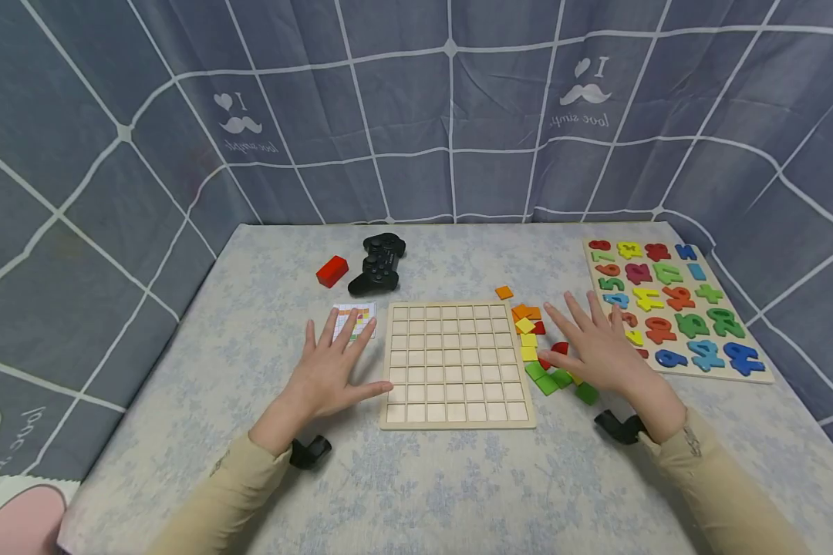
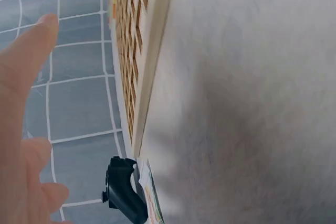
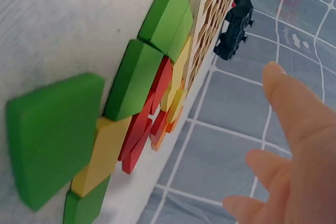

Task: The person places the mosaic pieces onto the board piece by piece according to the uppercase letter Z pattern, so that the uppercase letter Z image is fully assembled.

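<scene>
L hand [image 1: 329, 378] is held beside the wooden grid board [image 1: 458, 425], fingers spread wide w/ nothing gripped, nr the printed card [image 1: 364, 317], while R hand [image 1: 600, 351], likewise splayed & w/ nothing gripped, is held nr the coloured tiles [image 1: 546, 385] scattered along the board's R side.

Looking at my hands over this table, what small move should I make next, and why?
Probably lower your right hand and pinch a green tile: that hand's fingers are spread, holding nothing, right by the loose coloured tiles, while every cell in the wooden grid board is bare.
</scene>
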A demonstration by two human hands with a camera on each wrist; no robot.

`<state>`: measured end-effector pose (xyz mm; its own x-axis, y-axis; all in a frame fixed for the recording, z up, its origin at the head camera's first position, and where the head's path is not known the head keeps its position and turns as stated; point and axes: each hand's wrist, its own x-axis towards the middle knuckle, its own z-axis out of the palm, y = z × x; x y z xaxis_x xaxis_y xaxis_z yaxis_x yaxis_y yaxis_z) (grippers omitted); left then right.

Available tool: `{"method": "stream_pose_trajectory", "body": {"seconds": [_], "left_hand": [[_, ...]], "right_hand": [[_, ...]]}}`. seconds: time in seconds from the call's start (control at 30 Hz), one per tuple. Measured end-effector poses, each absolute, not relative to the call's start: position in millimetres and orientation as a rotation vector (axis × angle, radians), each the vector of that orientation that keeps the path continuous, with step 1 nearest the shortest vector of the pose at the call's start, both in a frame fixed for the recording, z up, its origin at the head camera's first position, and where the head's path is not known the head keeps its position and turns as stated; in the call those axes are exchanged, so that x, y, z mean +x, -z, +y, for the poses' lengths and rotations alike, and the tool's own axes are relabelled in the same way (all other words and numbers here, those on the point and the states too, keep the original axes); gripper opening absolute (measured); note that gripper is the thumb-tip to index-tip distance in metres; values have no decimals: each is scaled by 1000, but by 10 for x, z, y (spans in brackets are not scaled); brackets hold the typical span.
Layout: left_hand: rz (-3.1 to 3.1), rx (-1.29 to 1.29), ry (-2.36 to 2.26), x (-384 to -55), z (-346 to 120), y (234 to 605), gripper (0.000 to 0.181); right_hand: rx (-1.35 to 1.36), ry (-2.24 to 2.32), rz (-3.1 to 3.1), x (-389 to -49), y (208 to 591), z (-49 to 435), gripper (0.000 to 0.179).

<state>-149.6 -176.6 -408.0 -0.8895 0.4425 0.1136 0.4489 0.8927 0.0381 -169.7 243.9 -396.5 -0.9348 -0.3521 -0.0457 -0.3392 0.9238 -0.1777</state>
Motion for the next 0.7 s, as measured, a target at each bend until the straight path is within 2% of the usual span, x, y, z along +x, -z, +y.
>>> {"method": "stream_pose_trajectory", "body": {"seconds": [0.27,0.53,0.7], "left_hand": [[-2972,-699,319,-1407,-1733,4084,99],[-2931,-713,746,-1322,-1685,4214,99],[-2916,-660,1045,-1287,-1634,4323,100]], "right_hand": [[-562,418,2965,-1839,3949,2357,84],[-598,743,2962,-2025,3925,2157,75],[-530,1002,2977,-2141,3883,1987,65]]}}
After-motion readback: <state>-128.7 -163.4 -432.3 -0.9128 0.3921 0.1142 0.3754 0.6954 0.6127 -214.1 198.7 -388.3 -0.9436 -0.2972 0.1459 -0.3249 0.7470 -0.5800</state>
